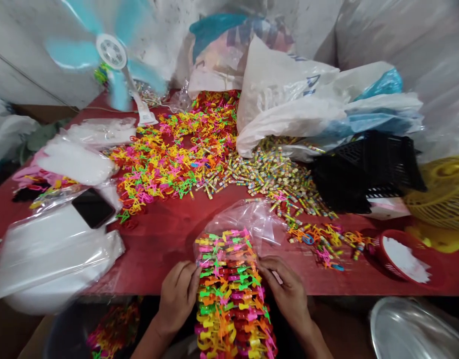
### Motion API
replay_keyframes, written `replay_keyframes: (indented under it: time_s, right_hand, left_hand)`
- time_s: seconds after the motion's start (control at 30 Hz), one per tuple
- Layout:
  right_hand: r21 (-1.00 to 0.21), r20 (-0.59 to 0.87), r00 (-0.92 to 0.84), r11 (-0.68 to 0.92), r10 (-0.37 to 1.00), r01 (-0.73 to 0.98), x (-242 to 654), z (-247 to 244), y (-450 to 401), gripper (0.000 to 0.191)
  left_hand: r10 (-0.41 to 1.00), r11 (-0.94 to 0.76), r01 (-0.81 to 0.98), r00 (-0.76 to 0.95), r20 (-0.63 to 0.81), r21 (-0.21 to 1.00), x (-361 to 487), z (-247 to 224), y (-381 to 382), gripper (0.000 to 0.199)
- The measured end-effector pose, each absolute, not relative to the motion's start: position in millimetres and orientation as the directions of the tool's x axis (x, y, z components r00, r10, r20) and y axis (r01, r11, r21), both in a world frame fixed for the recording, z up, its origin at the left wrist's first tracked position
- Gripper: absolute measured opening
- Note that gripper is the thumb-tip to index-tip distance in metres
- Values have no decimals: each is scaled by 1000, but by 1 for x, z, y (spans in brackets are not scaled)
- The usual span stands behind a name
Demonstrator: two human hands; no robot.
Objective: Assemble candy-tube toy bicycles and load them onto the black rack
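At bottom centre of frame, left hand [178, 294] and right hand [288, 286], apart, look clamped on opposite edges of clear bag [257, 219] partly covering rows of coloured plastic pieces [231, 304], whose jutting ends might snag and split it if tugged unevenly.

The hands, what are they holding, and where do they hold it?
The left hand and right hand seem to hold the clear bag by opposite sides, beside the stack of colourful plastic pieces.
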State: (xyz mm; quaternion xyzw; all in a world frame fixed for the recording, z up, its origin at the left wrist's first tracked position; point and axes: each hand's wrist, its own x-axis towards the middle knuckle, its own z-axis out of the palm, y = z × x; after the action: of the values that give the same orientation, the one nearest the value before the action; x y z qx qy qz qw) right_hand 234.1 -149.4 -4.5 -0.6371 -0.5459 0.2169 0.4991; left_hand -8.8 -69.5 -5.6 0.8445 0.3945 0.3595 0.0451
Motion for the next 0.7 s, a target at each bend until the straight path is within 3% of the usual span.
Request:
replay_keyframes:
  time_s: [0.17,0.27,0.37,0.5,0.7]
  right_hand:
    - [-871,329,356,136,875,472,232,-3,-152,11]
    - [-851,361,246,210,900,482,232,-2,-162,12]
    - [-854,317,133,222,939,471,236,3,-174,14]
    - [-889,222,156,133,963,439,238,15,-182,13]
    - [-952,151,262,69,953,299,229,16,-172,20]
  left_hand:
    - [676,-704,618,429,599,351,-11,-4,-71,10]
    - [619,-739,603,433,655,300,-17,0,-74,8]
    - [553,-786,573,486,677,231,-25,7,-82,11]
    - [505,-830,528,572,646,181,-26,16,-92,17]
    - [600,-723,652,427,677,229,-10,8,-89,11]
